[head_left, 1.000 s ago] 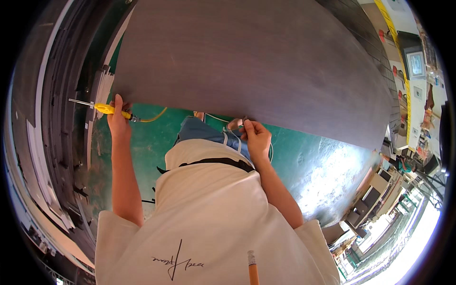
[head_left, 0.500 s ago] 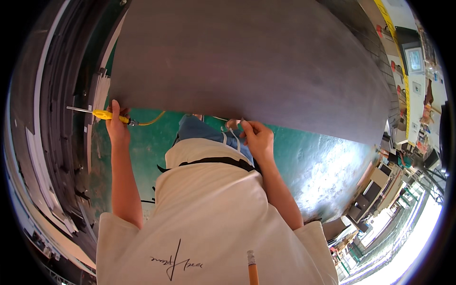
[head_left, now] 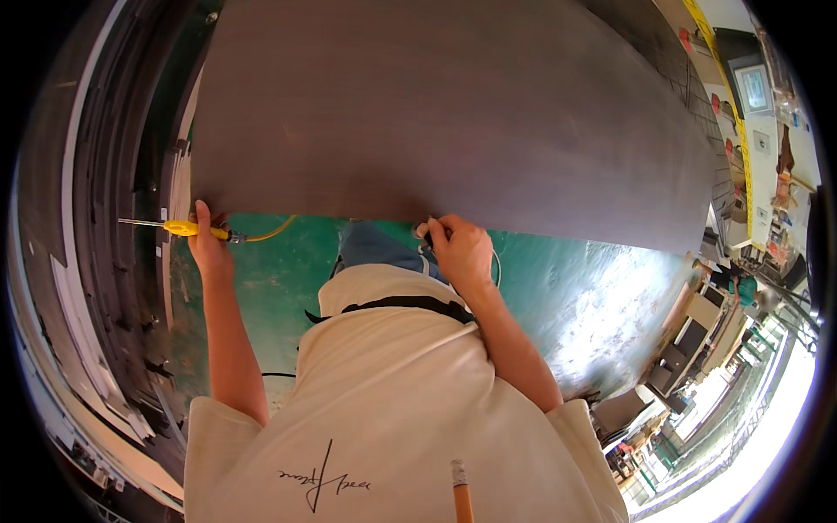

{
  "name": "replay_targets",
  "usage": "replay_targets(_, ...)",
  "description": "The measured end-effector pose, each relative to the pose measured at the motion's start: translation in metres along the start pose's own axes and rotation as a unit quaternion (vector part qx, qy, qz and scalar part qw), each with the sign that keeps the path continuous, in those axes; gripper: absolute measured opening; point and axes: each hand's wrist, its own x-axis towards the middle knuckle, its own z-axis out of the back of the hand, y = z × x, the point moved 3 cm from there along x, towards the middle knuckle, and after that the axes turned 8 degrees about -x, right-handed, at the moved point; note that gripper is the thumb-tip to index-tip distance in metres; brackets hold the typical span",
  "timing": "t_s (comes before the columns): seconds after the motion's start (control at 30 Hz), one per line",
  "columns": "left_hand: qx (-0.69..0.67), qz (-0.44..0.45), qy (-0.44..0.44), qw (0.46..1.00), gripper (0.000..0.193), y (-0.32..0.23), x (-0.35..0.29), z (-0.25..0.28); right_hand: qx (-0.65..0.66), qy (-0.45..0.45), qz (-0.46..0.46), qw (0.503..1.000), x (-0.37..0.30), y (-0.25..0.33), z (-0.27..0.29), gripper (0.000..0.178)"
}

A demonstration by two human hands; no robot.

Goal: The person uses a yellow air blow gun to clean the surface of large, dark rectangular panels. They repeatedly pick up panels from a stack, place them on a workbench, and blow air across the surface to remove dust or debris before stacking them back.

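A large dark brown panel point(head_left: 453, 113) spreads out before me, its near edge running past both hands. In my left hand point(head_left: 209, 248), at the panel's near left corner, is a yellow air blow gun point(head_left: 181, 228) with a thin metal nozzle pointing left. A yellow hose point(head_left: 275, 230) runs from its fitting and passes under the panel. My right hand point(head_left: 462, 253) is closed at the middle of the near edge, knuckles up. Something small, dark and tan shows at its fingertips; its kind cannot be made out.
Long dark boards point(head_left: 109, 174) stand stacked along the left. The floor point(head_left: 288, 322) is green. At the right are a monitor point(head_left: 753, 88), a yellow strip point(head_left: 737, 131) and cluttered benches. A pencil point(head_left: 462, 497) sticks up at my shirt front.
My left hand and the blow gun have shifted slightly left and nearer to me. My right hand has turned over the panel edge and moved a little left. The view has shifted slightly.
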Motion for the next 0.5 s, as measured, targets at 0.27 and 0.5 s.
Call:
replay_targets(0.27, 0.012, -0.045, -0.056, 0.997, 0.039, 0.013, -0.006, -0.011, 0.261, 0.007, -0.080, 0.962, -0.018, -0.088, 0.045, 0.018)
replay_targets(0.5, 0.065, -0.040, 0.047, 0.996, 0.035, 0.089, -0.108, -0.099, 0.254, -0.113, 0.029, 0.960, -0.054, -0.240, 0.111, 0.019)
